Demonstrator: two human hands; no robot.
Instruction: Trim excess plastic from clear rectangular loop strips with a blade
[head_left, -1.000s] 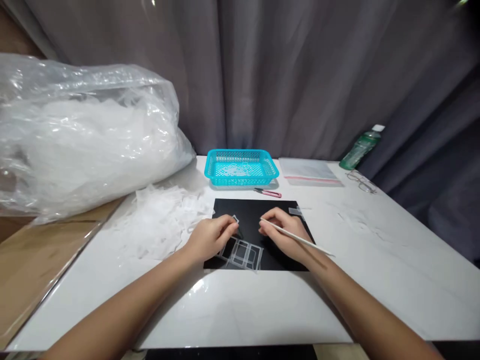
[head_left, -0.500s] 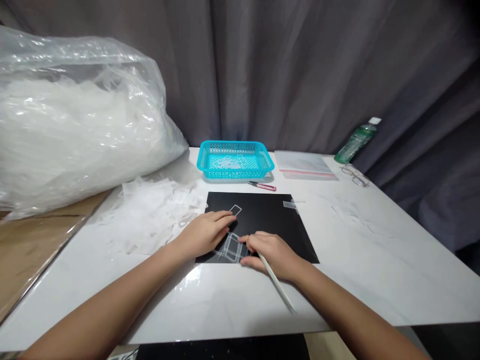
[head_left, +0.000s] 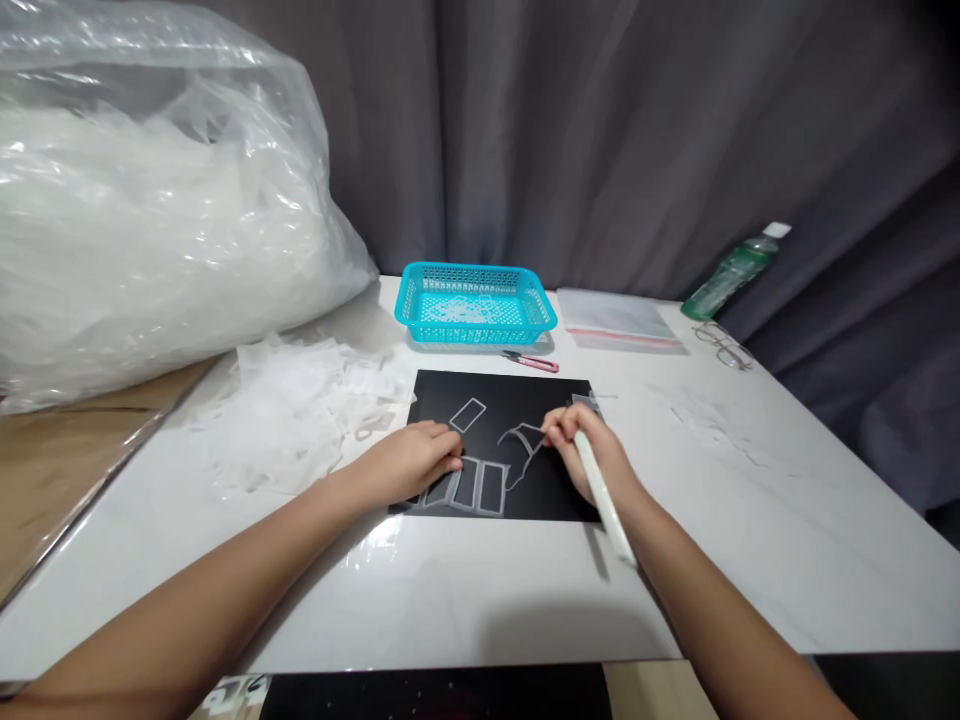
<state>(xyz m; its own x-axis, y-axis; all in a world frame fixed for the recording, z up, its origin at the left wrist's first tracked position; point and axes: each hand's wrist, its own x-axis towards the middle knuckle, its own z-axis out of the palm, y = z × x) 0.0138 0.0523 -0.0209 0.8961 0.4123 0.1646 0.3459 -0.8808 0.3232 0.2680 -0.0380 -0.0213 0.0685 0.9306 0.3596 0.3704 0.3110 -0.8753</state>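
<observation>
A black mat (head_left: 427, 400) lies flat on the white table. On it is a translucent film sheet (head_left: 491, 488) marked with several rectangular outlines. My left hand (head_left: 416, 462) is at its left part, fingers curled and pressed on the film. My right hand (head_left: 592, 450) pinches a thin, curling translucent strip (head_left: 525, 440) above the mat's right half. A long white pen-like stick (head_left: 606, 500) is also tucked in that hand, its end pointing toward me. One small rectangular frame (head_left: 468, 414) lies apart on the mat, above my left fingers.
Behind the mat stand a blue basket (head_left: 480, 335) with small clear pieces and pink snips (head_left: 536, 363). A heap of translucent film pieces (head_left: 292, 420) lies left, beside a bulging plastic bag (head_left: 165, 230). Zip bags (head_left: 622, 322), a tilted bottle (head_left: 735, 272) and glasses (head_left: 724, 345) are at right.
My right hand has moved up and right, drawing the thin strip away from the film sheet. The left hand stays nearly in place. The whole view has shifted slightly.
</observation>
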